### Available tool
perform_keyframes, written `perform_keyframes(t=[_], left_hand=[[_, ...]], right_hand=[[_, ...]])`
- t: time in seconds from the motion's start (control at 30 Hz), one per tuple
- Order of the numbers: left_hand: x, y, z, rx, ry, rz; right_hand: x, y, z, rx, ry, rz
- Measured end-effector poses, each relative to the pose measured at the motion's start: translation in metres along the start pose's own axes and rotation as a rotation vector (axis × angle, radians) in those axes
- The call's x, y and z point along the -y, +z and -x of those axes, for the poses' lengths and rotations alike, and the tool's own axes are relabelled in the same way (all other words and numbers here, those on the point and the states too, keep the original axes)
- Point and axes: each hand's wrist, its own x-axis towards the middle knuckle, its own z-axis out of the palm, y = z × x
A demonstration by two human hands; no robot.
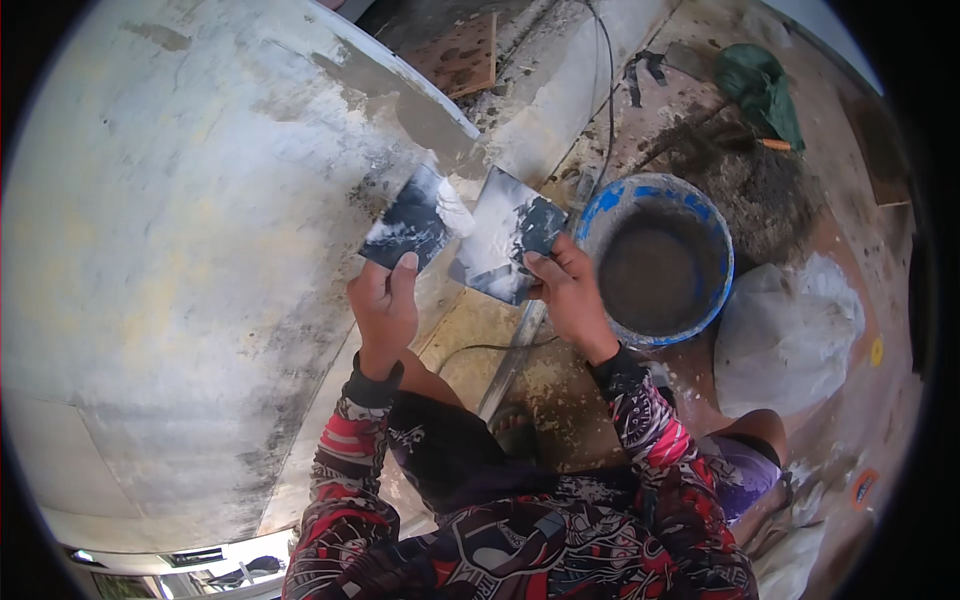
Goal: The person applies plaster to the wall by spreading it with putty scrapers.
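Observation:
My left hand (385, 312) pinches the lower edge of a flat dark putty spreader (398, 232), thumb on top. White paste lies along its right edge. My right hand (573, 298) grips a second rectangular putty spreader (497, 225) by its right side. White paste covers much of that one, leaving dark patches near my thumb. Both spreaders are tilted and held up side by side in front of me. Their inner edges come close, with a lump of white paste (454, 211) between them; I cannot tell whether the blades touch.
A patchy pale plastered wall (190, 250) fills the left side. At right stands a blue-rimmed bucket (731, 262) with grey residue, beside a white plastic bag (790, 340). Beyond are a dark mortar heap (765, 195), a green cloth (750, 85) and a black cable (611, 90).

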Motion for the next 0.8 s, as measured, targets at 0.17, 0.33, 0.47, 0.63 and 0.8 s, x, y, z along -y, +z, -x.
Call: perform_keyframes(t=[0.17, 0.33, 0.47, 0.63, 0.8], left_hand=[[-0.009, 0.009, 0.005, 0.197, 0.191, -0.276], [0.016, 0.001, 0.014, 0.425, 0.37, -0.35], [0.044, -0.005, 0.019, 0.465, 0.377, -0.463], [0.048, -0.023, 0.015, 0.294, 0.069, -0.543], [-0.009, -0.007, 0.007, 0.267, 0.355, -0.44]], right_hand=[[-0.004, -0.004, -0.002, 0.033, -0.034, -0.186], [0.001, -0.007, -0.005, 0.072, -0.069, -0.198], [0.008, -0.011, -0.004, 0.087, -0.106, -0.141], [0.02, -0.021, -0.011, 0.0, -0.097, -0.042], [0.02, -0.017, -0.011, -0.07, -0.122, 0.25]])
